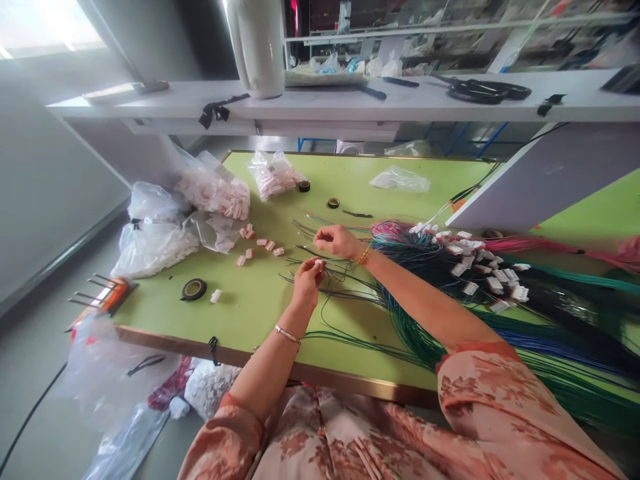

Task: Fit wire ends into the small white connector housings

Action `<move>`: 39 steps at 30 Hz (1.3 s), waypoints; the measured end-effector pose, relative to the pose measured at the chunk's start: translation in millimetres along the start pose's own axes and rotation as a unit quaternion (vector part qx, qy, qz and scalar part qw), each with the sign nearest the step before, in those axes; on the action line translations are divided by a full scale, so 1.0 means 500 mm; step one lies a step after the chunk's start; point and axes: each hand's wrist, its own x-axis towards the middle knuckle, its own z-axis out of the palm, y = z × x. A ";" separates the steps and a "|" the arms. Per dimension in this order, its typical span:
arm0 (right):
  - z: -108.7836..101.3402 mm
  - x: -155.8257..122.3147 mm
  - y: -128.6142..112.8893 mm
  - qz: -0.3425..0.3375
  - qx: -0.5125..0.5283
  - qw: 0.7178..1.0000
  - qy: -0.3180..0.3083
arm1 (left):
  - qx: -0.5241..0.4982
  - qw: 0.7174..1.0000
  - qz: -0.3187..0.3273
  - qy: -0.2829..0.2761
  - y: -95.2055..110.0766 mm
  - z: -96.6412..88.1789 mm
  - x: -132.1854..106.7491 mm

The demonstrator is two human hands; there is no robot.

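My left hand [306, 283] is closed in a pinch on a small white connector [319, 265], mostly covered by the fingers. Just beyond it, my right hand [339, 241] has its thumb and fingertips pressed together; what sits between them is too thin to make out. Loose dark wires [345, 291] fan out on the table under and around both hands, their ends pointing left. They come from a thick bundle of green and blue wires [405, 313] at the right. Several white-and-red connectors [270, 245] lie left of my hands, and one white connector [215, 296] lies nearer the front edge.
Wired connectors [470, 250] are heaped on the right. Plastic bags of connectors [220, 190] stand at the back left. Black tape rolls [194, 289] lie on the green table [240, 313]. An orange pronged holder [107, 297] sits at the left corner. A shelf [320, 100] spans the back.
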 end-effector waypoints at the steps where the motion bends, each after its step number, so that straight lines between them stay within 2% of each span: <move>1: 0.001 -0.022 -0.002 0.003 0.001 1.000 -0.002 | -0.006 1.000 -0.002 -0.006 0.001 0.000 0.000; 6: 0.014 -0.091 0.004 0.025 -0.007 0.999 0.032 | -0.028 0.999 -0.011 -0.033 0.003 -0.001 0.000; 13: 0.028 -0.120 0.037 0.036 0.006 0.996 0.083 | -0.037 0.997 -0.035 -0.064 0.004 -0.003 0.002; 21: 0.034 -0.134 0.044 0.020 -0.016 0.995 0.099 | -0.022 0.995 -0.034 -0.086 0.003 -0.006 0.003; 27: 0.033 -0.140 0.043 -0.025 -0.092 0.989 0.114 | -0.017 0.995 -0.045 -0.093 0.005 -0.005 0.000; 34: 0.045 -0.141 0.048 -0.034 -0.146 0.983 0.105 | 0.018 0.996 -0.018 -0.080 -0.011 -0.007 -0.001; 39: 0.057 -0.139 0.049 -0.042 -0.189 0.977 0.095 | 0.035 0.998 -0.004 -0.046 -0.009 -0.009 0.002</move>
